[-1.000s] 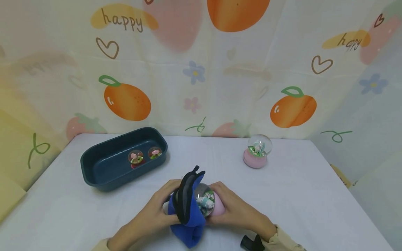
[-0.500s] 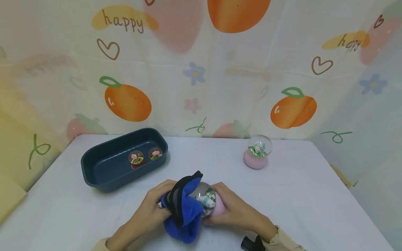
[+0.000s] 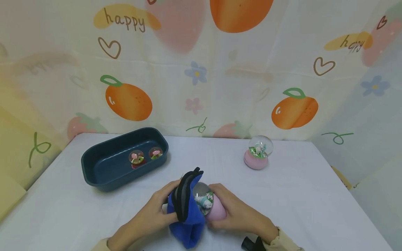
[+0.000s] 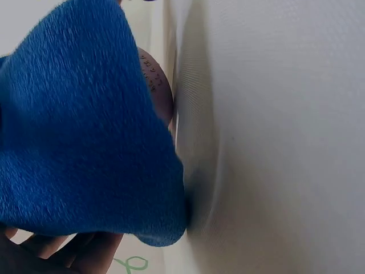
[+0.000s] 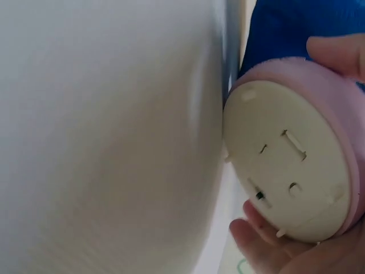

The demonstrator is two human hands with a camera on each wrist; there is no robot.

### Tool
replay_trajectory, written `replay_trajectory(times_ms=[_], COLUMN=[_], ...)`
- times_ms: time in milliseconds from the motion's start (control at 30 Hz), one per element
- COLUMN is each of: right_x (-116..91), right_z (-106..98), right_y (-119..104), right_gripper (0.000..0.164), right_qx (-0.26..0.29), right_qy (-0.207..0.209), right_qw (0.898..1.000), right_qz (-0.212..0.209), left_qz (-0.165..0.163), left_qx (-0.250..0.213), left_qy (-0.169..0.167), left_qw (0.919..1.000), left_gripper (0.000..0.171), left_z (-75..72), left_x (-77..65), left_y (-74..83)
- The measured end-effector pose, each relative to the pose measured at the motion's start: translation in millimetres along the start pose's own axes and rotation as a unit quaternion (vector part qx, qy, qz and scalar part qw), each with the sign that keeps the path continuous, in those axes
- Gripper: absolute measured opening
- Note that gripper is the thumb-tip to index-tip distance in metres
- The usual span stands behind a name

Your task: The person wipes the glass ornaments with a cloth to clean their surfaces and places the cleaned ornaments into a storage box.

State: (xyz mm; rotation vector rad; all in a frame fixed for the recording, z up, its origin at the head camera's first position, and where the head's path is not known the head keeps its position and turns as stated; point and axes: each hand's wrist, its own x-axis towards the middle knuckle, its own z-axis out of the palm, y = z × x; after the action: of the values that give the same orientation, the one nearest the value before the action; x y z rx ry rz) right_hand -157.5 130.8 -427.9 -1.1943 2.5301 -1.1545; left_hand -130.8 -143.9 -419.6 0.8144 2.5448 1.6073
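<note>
In the head view my left hand grips a blue cloth with a black and grey striped edge, bunched against a snow globe. My right hand holds that snow globe by its pink base, tilted on its side with the clear dome toward the cloth. White and green figures show inside the dome. The left wrist view is largely filled by the fuzzy cloth, with part of the pink base carrying raised letters behind it. In the right wrist view, the cream underside faces the camera, my fingers around the base.
A dark teal tray stands at the back left, with two small globes in it. Another pink-based snow globe stands upright at the back right. A black object lies beside my right sleeve. A printed cloth hangs behind the table.
The blue cloth swung left and folded over half a second ago, then came back upright beside the dome. The held globe has turned slightly, showing more of its pink base. The other items stay put.
</note>
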Motion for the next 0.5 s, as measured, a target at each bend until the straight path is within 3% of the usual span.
replay_trajectory(times_ms=[100,167,333,433,500], right_x=[0.6,0.7,0.8,0.8,1.0], right_z=[-2.2,-3.5,-5.4,-6.0,-6.3], right_y=[0.6,0.1,-2.5,-3.1,-2.4], right_gripper=[0.078,0.076,0.074,0.073,0.074], right_qx=[0.014,0.021,0.024,0.026,0.028], right_qy=[-0.016,-0.023,-0.035,-0.041,-0.039], right_qw=[1.0,1.0,0.999,0.999,0.999], right_qz=[-0.006,-0.003,0.014,0.02,0.02], left_qz=[0.0,0.017,0.071,0.069,0.047], left_qx=[-0.01,-0.023,-0.042,-0.026,-0.023], left_qy=[-0.011,-0.005,0.052,0.078,0.076], left_qw=[0.9999,0.9996,0.9953,0.9942,0.9957], left_gripper=[0.066,0.059,0.045,0.041,0.033], left_z=[-0.7,-1.4,-3.4,-3.9,-4.4], left_x=[0.3,0.4,0.3,-0.3,-0.7], left_y=[0.3,-0.3,-3.0,-3.8,-3.8])
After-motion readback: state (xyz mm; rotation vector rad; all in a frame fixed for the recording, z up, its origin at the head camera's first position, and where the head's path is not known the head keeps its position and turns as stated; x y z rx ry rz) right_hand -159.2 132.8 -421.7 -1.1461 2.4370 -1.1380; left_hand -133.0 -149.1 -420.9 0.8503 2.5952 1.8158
